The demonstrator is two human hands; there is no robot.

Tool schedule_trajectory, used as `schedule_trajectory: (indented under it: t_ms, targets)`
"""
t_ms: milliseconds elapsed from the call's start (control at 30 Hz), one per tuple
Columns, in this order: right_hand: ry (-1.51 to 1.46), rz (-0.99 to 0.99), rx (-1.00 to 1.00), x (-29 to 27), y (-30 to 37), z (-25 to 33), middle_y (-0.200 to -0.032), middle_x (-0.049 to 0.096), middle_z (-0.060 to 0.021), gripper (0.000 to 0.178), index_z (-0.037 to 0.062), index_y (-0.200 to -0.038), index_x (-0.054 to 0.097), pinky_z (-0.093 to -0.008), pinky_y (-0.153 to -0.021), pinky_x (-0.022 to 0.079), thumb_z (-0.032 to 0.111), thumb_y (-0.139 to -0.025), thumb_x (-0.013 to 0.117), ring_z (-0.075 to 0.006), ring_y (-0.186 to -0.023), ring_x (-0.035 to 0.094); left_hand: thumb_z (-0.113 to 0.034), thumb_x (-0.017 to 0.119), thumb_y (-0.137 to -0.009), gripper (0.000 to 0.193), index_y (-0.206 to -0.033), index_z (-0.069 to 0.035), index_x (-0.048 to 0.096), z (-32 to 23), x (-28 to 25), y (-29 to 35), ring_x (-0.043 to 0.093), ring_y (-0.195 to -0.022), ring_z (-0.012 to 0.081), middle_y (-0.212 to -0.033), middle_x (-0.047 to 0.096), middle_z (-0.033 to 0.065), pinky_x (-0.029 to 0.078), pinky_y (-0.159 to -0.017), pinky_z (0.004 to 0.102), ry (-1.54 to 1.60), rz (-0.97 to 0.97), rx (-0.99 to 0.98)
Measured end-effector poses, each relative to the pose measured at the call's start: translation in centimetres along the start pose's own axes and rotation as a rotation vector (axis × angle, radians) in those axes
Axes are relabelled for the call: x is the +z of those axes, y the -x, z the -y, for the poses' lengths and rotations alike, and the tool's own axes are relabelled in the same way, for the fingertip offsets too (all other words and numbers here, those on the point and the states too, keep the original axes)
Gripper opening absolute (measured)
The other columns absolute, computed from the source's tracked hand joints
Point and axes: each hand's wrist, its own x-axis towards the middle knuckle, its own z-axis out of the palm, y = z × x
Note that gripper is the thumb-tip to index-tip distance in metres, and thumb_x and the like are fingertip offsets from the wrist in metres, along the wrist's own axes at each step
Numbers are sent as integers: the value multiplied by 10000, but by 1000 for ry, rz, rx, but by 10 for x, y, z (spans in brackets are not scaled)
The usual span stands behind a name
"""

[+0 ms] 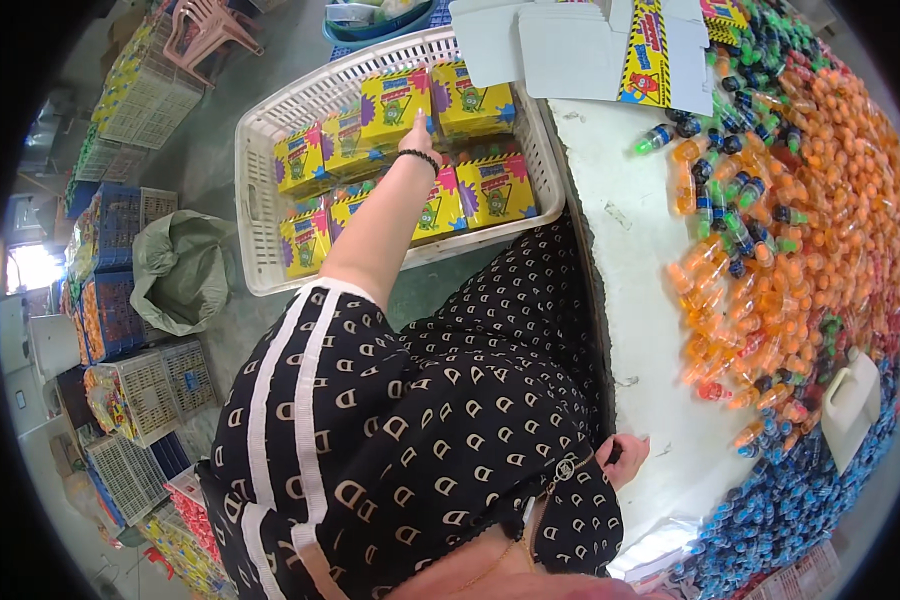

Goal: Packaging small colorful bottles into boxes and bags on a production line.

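Observation:
My left hand [419,138], with a dark beaded bracelet at the wrist, reaches into a white plastic crate [251,215]. It grips the near right corner of a yellow printed cardboard box [394,92], the thumb along its top and the other fingers mostly hidden. That box sits a little higher than its neighbours. Several similar yellow boxes, such as one at the crate's near right [497,190], stand in rows around it. At the near edge of the white table, my right hand [625,460] is closed with curled fingers, and nothing shows in it.
Small bottles with orange liquid [715,290] and blue ones [770,520] are heaped along the right of the table [630,300]. Flat white cartons [570,50] lie at its far end. A green sack [182,270] and stacked crates [150,395] stand on the left.

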Motion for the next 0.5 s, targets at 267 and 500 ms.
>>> schedule_trajectory:
  t_ms: [267,500]
  targets:
    - [-16,5,-1,-3,-2,2,-854,567,-64,143,83,-913,558,-542,-1053,308,64,-786,621,-268,-831,553,-211,723,-813,513,-1228,24,533,9,92,110,582,-1027,227,-1150,597,117,459,-908,313,-503,613,921]
    - [-1,-32,53,-4,2,7,-861,570,-65,194,89,-916,563,-534,-1025,344,50,-752,660,-268,-843,567,-234,714,-804,420,-1101,41,600,49,251,122,614,-889,198,-1046,652,142,509,-764,342,-919,539,365]
